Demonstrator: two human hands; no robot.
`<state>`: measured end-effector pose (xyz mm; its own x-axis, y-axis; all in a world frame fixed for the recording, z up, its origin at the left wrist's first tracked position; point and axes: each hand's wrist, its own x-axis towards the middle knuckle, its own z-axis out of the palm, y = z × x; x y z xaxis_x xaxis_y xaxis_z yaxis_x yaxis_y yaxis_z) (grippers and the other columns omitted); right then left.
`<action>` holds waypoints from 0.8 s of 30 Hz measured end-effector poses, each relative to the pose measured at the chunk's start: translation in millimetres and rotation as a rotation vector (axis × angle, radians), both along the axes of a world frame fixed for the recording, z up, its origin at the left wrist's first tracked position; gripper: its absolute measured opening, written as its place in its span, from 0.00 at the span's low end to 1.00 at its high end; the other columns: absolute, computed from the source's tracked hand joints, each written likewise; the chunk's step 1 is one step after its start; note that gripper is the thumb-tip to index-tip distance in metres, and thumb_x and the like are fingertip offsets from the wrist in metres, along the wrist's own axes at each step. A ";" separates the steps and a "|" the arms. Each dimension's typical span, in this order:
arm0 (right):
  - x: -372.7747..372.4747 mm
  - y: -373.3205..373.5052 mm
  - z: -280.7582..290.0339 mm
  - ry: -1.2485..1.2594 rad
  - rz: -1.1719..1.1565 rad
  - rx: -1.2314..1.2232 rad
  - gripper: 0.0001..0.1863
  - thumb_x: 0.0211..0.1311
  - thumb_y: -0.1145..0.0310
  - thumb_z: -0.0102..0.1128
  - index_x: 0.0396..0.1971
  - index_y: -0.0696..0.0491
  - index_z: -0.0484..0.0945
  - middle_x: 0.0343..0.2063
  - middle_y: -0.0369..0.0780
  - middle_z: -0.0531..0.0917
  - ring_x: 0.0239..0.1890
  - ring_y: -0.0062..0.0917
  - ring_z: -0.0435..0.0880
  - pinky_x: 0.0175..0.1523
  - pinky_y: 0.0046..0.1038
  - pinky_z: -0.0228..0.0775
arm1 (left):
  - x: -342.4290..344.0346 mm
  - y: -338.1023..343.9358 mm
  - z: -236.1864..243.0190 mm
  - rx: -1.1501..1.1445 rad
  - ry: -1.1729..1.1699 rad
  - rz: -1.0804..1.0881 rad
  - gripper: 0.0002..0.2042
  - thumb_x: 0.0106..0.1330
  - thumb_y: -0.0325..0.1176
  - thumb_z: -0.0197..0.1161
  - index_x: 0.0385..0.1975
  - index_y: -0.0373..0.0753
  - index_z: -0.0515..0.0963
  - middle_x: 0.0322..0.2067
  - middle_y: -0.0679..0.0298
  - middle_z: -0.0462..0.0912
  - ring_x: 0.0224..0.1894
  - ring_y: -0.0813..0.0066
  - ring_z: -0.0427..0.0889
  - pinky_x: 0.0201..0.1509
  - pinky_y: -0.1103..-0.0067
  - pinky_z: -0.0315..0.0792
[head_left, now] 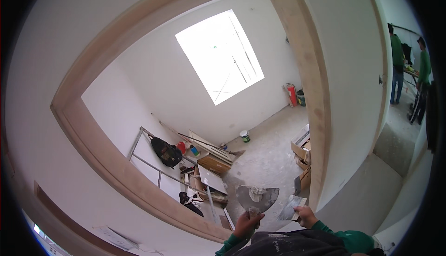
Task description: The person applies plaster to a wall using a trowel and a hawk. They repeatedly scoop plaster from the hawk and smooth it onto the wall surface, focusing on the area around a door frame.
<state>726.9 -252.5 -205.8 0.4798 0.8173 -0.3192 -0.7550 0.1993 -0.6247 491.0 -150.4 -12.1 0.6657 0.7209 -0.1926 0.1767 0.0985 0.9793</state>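
Note:
At the bottom centre, my left hand (247,222) is closed round the handle of a broad putty knife (268,199), held upright with a lump of white paste on its blade. To its right, my right hand (304,215) grips a smaller flat scraper (291,204), whose whitish blade is tilted toward the putty knife without visibly touching it. Both tools are held in front of a wooden door frame (316,116), over the dusty concrete floor (258,158) of the room beyond.
Inside lean boards (209,151), a metal frame with a black backpack (165,151), a bucket (245,135), a red extinguisher (291,95) and cardboard boxes (299,151), below a bright window (218,56). Through the right doorway stand two people in green tops (397,51), (423,65).

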 end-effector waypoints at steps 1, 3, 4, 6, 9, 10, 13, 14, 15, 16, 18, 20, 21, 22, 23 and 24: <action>0.3 -2.3 2.6 0.014 -0.004 -0.009 0.14 0.63 0.75 0.59 0.47 0.66 0.74 0.39 0.46 0.83 0.39 0.36 0.85 0.46 0.39 0.79 | 7.0 -2.1 -4.0 -0.016 -0.055 0.009 0.11 0.63 0.35 0.69 0.32 0.36 0.75 0.19 0.68 0.74 0.19 0.81 0.71 0.23 0.80 0.63; 4.1 -6.5 14.2 0.043 -0.022 -0.024 0.15 0.63 0.75 0.58 0.47 0.66 0.73 0.39 0.46 0.83 0.39 0.36 0.85 0.47 0.39 0.79 | 15.3 -2.6 -9.5 -0.038 -0.120 0.002 0.11 0.63 0.33 0.69 0.36 0.36 0.75 0.21 0.68 0.75 0.21 0.81 0.72 0.24 0.81 0.64; 4.9 -7.4 12.8 0.055 -0.028 -0.039 0.15 0.63 0.75 0.58 0.47 0.66 0.73 0.39 0.46 0.83 0.39 0.36 0.86 0.47 0.39 0.79 | 17.1 -1.7 -12.0 -0.045 -0.131 -0.012 0.11 0.63 0.33 0.69 0.38 0.35 0.74 0.22 0.68 0.75 0.21 0.81 0.72 0.25 0.81 0.64; 7.1 -8.1 10.0 0.078 -0.037 -0.071 0.16 0.63 0.75 0.59 0.48 0.66 0.73 0.38 0.45 0.83 0.39 0.36 0.86 0.47 0.39 0.79 | 19.6 -1.5 -12.3 -0.046 -0.141 -0.030 0.12 0.64 0.32 0.68 0.39 0.35 0.74 0.23 0.68 0.75 0.22 0.81 0.73 0.25 0.81 0.64; 7.8 -11.7 15.2 0.110 -0.066 -0.074 0.15 0.63 0.75 0.59 0.47 0.65 0.73 0.37 0.45 0.82 0.38 0.36 0.86 0.46 0.39 0.80 | 22.6 -4.1 -11.5 -0.023 -0.142 -0.040 0.11 0.64 0.32 0.68 0.39 0.35 0.74 0.22 0.69 0.75 0.22 0.81 0.73 0.26 0.81 0.64; 9.7 -13.3 16.8 0.109 -0.072 -0.077 0.14 0.63 0.75 0.58 0.47 0.65 0.73 0.37 0.45 0.82 0.38 0.36 0.86 0.46 0.39 0.80 | 25.3 -6.1 -11.0 -0.016 -0.144 -0.043 0.11 0.64 0.32 0.68 0.40 0.35 0.74 0.23 0.69 0.75 0.22 0.81 0.73 0.26 0.81 0.65; 14.7 -15.2 15.3 0.107 -0.067 -0.091 0.13 0.64 0.75 0.58 0.45 0.64 0.74 0.37 0.45 0.83 0.38 0.35 0.85 0.45 0.38 0.79 | 27.6 -10.6 -14.4 -0.014 -0.173 -0.040 0.11 0.64 0.32 0.68 0.40 0.35 0.74 0.23 0.69 0.76 0.22 0.81 0.73 0.26 0.81 0.65; 14.2 -15.2 13.8 0.111 -0.061 -0.069 0.13 0.64 0.75 0.58 0.46 0.64 0.74 0.38 0.44 0.83 0.38 0.35 0.85 0.45 0.38 0.79 | 26.9 -11.3 -15.8 -0.016 -0.186 -0.036 0.11 0.64 0.31 0.68 0.40 0.35 0.74 0.24 0.68 0.76 0.23 0.81 0.73 0.26 0.81 0.65; 15.0 -15.4 13.5 0.110 -0.054 -0.048 0.13 0.64 0.74 0.58 0.46 0.64 0.74 0.38 0.44 0.83 0.38 0.35 0.85 0.45 0.37 0.79 | 26.6 -11.6 -16.9 -0.006 -0.184 -0.041 0.11 0.64 0.32 0.68 0.40 0.35 0.74 0.24 0.69 0.76 0.23 0.81 0.73 0.26 0.81 0.65; 14.8 -15.5 11.8 0.110 -0.044 -0.027 0.13 0.64 0.74 0.58 0.46 0.64 0.74 0.38 0.44 0.83 0.39 0.35 0.85 0.46 0.37 0.79 | 25.1 -11.6 -17.3 0.005 -0.181 -0.044 0.12 0.64 0.32 0.68 0.40 0.36 0.74 0.24 0.69 0.76 0.23 0.81 0.73 0.27 0.81 0.65; 13.9 -22.8 12.3 0.117 -0.019 0.002 0.15 0.65 0.74 0.57 0.49 0.63 0.73 0.41 0.44 0.82 0.42 0.36 0.85 0.49 0.39 0.79 | 23.9 -16.6 -17.0 0.015 -0.159 -0.039 0.12 0.63 0.32 0.68 0.40 0.36 0.74 0.23 0.69 0.76 0.23 0.81 0.73 0.27 0.81 0.66; 12.2 -31.7 35.4 0.124 -0.022 0.041 0.16 0.65 0.74 0.56 0.51 0.62 0.72 0.42 0.44 0.82 0.43 0.37 0.85 0.51 0.40 0.79 | 25.9 -17.6 -13.4 0.026 -0.129 -0.035 0.12 0.63 0.33 0.68 0.41 0.35 0.75 0.23 0.69 0.76 0.23 0.82 0.73 0.27 0.81 0.66; 14.0 -32.3 34.8 0.116 -0.025 0.041 0.16 0.66 0.75 0.55 0.52 0.64 0.71 0.43 0.45 0.82 0.45 0.38 0.84 0.53 0.42 0.78 | 25.8 -18.0 -16.7 0.031 -0.132 -0.036 0.13 0.63 0.34 0.68 0.41 0.35 0.75 0.23 0.69 0.76 0.23 0.82 0.73 0.28 0.81 0.66; 15.0 -33.2 31.4 0.108 -0.028 0.041 0.17 0.66 0.75 0.53 0.53 0.65 0.70 0.45 0.47 0.81 0.47 0.40 0.84 0.55 0.43 0.77 | 26.1 -16.0 -22.0 0.037 -0.136 -0.037 0.13 0.63 0.34 0.69 0.41 0.35 0.75 0.23 0.69 0.75 0.23 0.81 0.73 0.28 0.81 0.67; 16.1 -33.7 28.0 0.100 -0.032 0.042 0.18 0.67 0.75 0.51 0.54 0.66 0.69 0.46 0.48 0.81 0.48 0.42 0.83 0.57 0.45 0.76 | 26.2 -14.8 -25.9 0.042 -0.139 -0.038 0.14 0.63 0.35 0.69 0.42 0.35 0.75 0.22 0.69 0.75 0.23 0.81 0.73 0.28 0.81 0.67; 17.7 -33.3 23.5 0.108 -0.030 0.048 0.18 0.67 0.76 0.51 0.54 0.67 0.68 0.46 0.49 0.81 0.49 0.43 0.83 0.57 0.45 0.76 | 26.7 -14.8 -27.5 0.041 -0.139 -0.038 0.14 0.63 0.35 0.69 0.42 0.35 0.75 0.23 0.69 0.75 0.23 0.81 0.73 0.28 0.81 0.67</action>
